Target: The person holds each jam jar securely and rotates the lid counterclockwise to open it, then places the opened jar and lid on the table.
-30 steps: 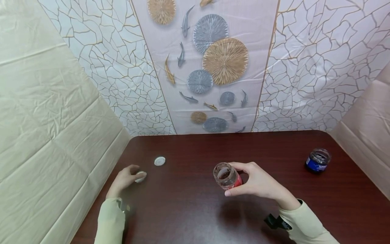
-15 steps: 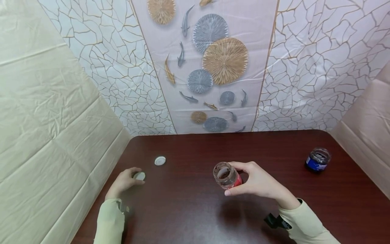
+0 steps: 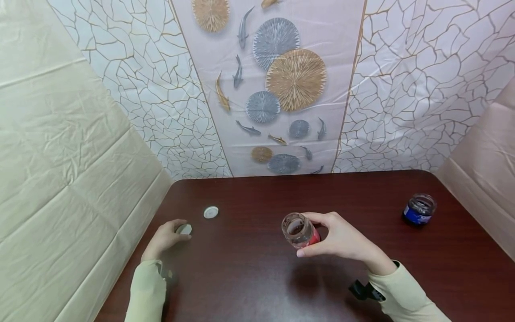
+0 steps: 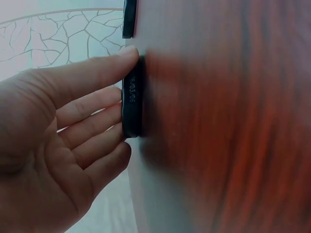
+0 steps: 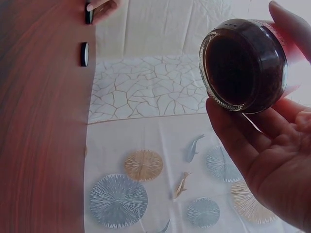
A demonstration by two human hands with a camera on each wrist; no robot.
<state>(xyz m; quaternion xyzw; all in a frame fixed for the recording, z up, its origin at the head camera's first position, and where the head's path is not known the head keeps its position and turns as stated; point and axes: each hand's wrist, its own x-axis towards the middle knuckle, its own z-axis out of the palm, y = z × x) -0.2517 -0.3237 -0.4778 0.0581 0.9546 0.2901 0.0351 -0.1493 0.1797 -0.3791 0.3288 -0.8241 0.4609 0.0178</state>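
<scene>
My left hand point(image 3: 164, 240) is low at the table's left side, thumb and fingers around the rim of a jar lid point(image 3: 184, 230). Its pale inside faces up. The left wrist view shows the lid's black edge point(image 4: 132, 99) with printed characters, right at the tabletop. Above the middle of the table, my right hand point(image 3: 338, 237) grips an uncapped glass jar point(image 3: 298, 230) with a red label, mouth tilted toward the head camera. Dark residue coats its inside. From the right wrist, the jar's dark base point(image 5: 231, 70) shows, fingers wrapping its side.
A second lid point(image 3: 211, 212), pale side up, lies just beyond my left hand. An uncapped jar point(image 3: 419, 211) with a blue label and dark contents stands at the right. Patterned cloth point(image 3: 277, 147) hangs behind the dark red table point(image 3: 241, 277), with plain cloth point(image 3: 80, 179) along the left.
My left hand has shifted slightly and its fingers have readjusted around the lid, which now lies flatter. The right hand and red-label jar stay almost still.
</scene>
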